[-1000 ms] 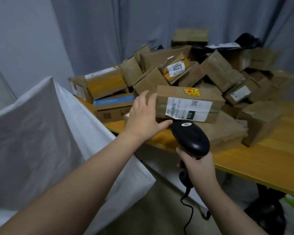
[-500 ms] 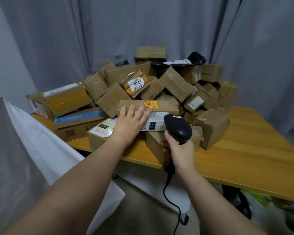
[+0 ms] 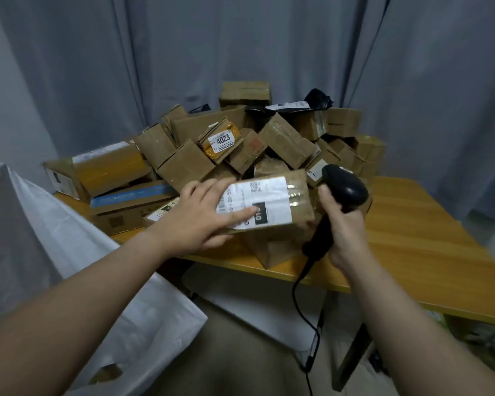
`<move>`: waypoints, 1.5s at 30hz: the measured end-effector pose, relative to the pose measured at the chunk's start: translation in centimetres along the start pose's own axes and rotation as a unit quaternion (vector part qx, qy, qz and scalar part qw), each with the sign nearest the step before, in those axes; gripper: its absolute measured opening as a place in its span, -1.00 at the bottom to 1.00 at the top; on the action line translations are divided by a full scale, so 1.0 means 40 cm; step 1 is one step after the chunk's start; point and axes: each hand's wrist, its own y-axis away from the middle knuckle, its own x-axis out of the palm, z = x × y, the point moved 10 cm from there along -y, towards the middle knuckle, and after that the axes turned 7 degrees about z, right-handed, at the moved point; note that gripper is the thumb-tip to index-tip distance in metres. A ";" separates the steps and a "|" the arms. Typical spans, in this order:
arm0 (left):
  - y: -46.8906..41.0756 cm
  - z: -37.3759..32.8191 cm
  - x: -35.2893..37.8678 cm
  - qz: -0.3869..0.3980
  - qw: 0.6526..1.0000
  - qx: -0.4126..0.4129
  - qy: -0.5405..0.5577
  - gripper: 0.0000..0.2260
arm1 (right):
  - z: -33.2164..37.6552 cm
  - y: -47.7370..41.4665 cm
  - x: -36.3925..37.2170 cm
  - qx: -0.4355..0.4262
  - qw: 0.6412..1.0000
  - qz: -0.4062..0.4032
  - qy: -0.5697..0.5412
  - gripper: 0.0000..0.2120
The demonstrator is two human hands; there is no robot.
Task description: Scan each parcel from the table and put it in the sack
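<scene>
My left hand [image 3: 196, 217] grips a brown cardboard parcel [image 3: 293, 201] with a white shipping label, lifted and tilted above the front of the pile. The thumb lies across the label. My right hand [image 3: 345, 234] holds a black barcode scanner [image 3: 345, 187] by its handle, just right of the parcel, head raised beside the parcel's right end. Its cable hangs down in front of the table. The white sack [image 3: 69, 252] stands open at the lower left. Several more cardboard parcels [image 3: 283, 138] are heaped on the wooden table [image 3: 426, 247].
A long box with yellow tape [image 3: 109, 167] and a blue-striped box [image 3: 126, 207] lie at the table's left end, near the sack's rim. Grey curtains hang behind. The table's right half shows bare wood. A parcel shows inside the sack [image 3: 106, 372].
My left hand has gone from resting flat on the labelled parcel to gripping it and lifting it, turned label-up. The scanner has risen to the parcel's right.
</scene>
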 end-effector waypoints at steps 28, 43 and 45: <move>0.110 0.022 0.016 -0.253 0.459 -0.335 0.783 -0.34 | -0.088 0.171 0.002 0.019 0.999 -0.019 -0.032 -0.61; 0.134 0.161 -0.052 -0.233 0.636 -0.333 0.656 -0.44 | 0.028 0.187 0.237 -0.096 0.947 0.212 0.221 -0.63; 0.135 0.163 -0.031 -0.227 0.633 -0.339 0.658 -0.45 | 0.018 0.183 0.218 -0.091 0.952 0.178 0.230 -0.76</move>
